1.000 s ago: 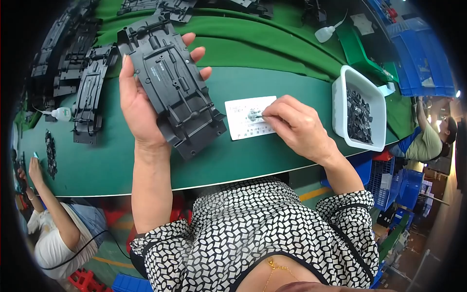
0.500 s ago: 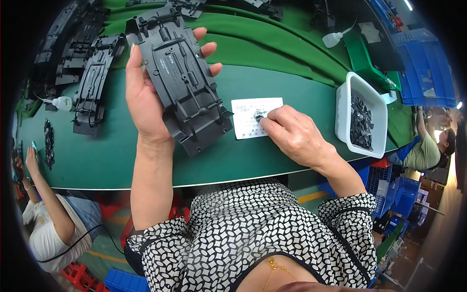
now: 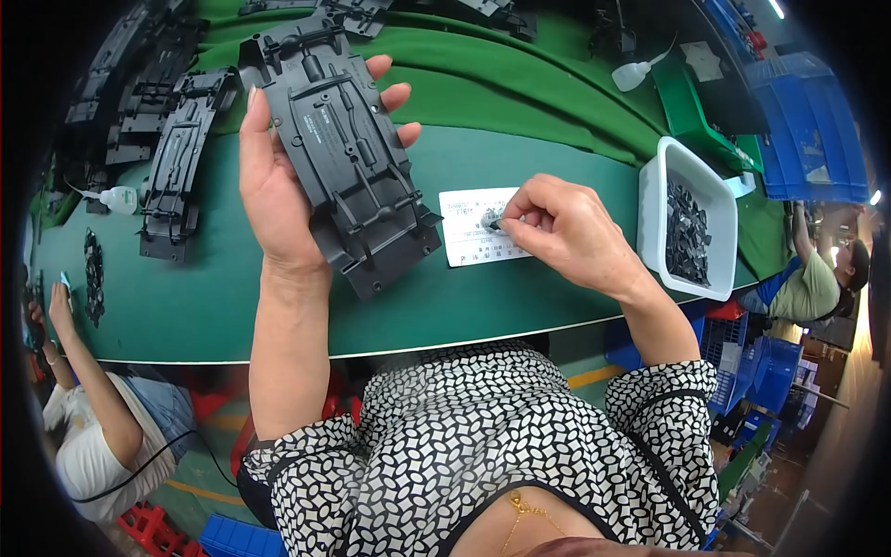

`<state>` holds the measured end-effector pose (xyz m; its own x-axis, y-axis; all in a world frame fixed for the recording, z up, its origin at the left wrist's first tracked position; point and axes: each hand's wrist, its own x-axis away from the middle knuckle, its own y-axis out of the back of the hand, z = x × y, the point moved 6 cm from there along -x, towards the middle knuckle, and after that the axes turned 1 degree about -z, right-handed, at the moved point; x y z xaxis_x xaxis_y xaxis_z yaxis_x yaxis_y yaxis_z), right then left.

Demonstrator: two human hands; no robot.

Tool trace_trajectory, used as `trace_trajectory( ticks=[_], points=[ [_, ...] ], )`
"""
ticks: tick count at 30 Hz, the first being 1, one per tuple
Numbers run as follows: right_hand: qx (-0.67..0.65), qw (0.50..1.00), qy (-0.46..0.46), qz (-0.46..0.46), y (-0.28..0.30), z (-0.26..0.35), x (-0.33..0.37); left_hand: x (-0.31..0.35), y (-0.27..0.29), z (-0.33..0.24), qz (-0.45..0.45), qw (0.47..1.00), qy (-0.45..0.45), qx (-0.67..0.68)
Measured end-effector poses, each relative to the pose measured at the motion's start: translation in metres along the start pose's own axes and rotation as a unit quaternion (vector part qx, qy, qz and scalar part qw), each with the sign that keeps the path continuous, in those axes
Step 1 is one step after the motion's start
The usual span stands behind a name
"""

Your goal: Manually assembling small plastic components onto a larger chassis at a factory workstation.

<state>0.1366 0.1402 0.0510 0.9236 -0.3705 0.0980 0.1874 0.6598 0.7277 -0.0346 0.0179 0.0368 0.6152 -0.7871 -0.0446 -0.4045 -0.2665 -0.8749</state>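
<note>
My left hand [image 3: 277,209] holds up a long black plastic chassis [image 3: 325,130], its fingers wrapped round from beneath, the fingertips showing along the right edge. Moulded rods and brackets run along the chassis face. To the right, my right hand [image 3: 574,237] is pinched over a white printed paper slip [image 3: 464,249] lying on the green table. At its fingertips is a tiny dark item, too small to name. Some small bits lie on the slip beside the fingers.
Right of my right hand stands a white tub [image 3: 655,218] of small black parts. More black chassis [image 3: 176,158] lie at the left, with a white squeeze bottle [image 3: 119,198] and a black parts pile [image 3: 94,278]. A co-worker's arm [image 3: 93,371] is at far left.
My right hand has lifted its knuckles and its fingers have bent into a tighter pinch over the slip. The slip has slid slightly left. My left hand and the chassis stay almost still.
</note>
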Motion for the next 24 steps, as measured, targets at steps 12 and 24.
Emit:
trace_trajectory(
  ticks=[12, 24],
  points=[
    [0.057, 0.997, 0.056, -0.021, -0.004, 0.001, 0.0, 0.001, -0.003, 0.0, -0.003, 1.0, -0.001, -0.001],
    [0.027, 0.989, 0.085, -0.12, -0.001, -0.019, 0.014, -0.001, -0.004, 0.001, 0.004, 1.0, -0.001, 0.007]
  ],
)
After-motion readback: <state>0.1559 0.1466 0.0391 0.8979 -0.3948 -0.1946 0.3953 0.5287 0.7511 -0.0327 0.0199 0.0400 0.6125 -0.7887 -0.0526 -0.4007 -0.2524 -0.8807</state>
